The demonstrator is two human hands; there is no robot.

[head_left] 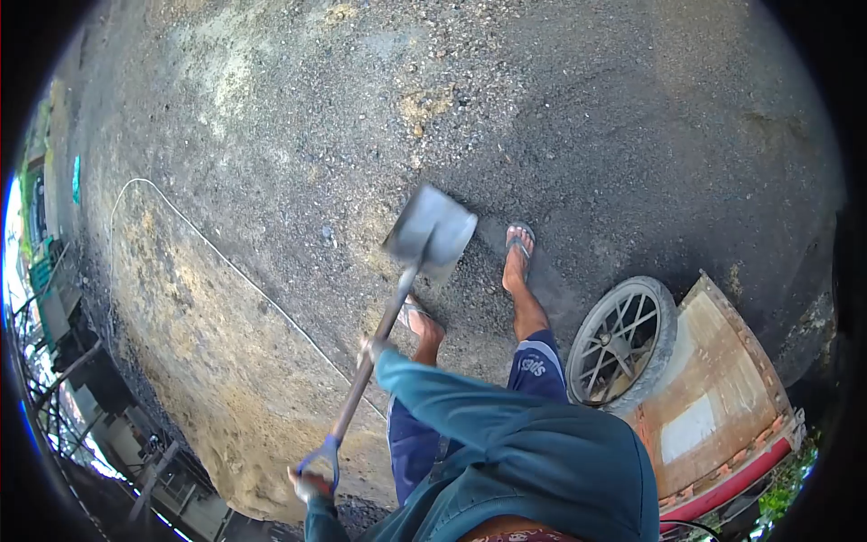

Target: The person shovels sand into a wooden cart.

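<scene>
A shovel slants across the middle of the view, its square metal blade (432, 224) pointing away from me, slightly blurred, with a bare-looking face. My right hand (372, 350) reaches across my body, its fingers closed around the wooden shaft (354, 397) partway down. At the top end, my left hand (310, 484) is wrapped on the blue D-shaped grip (330, 452). The blade hangs over dark gravel, between and just ahead of my feet in sandals (518, 242).
A sandy mound (226, 361) rises on the left, with a thin pale line (244, 275) running across it. To my right stands a spoked wheel (623, 343) beside a worn cart panel (713, 388). Gravel ground (578, 135) spreads ahead; planks and scrap (126, 443) lie at the far left.
</scene>
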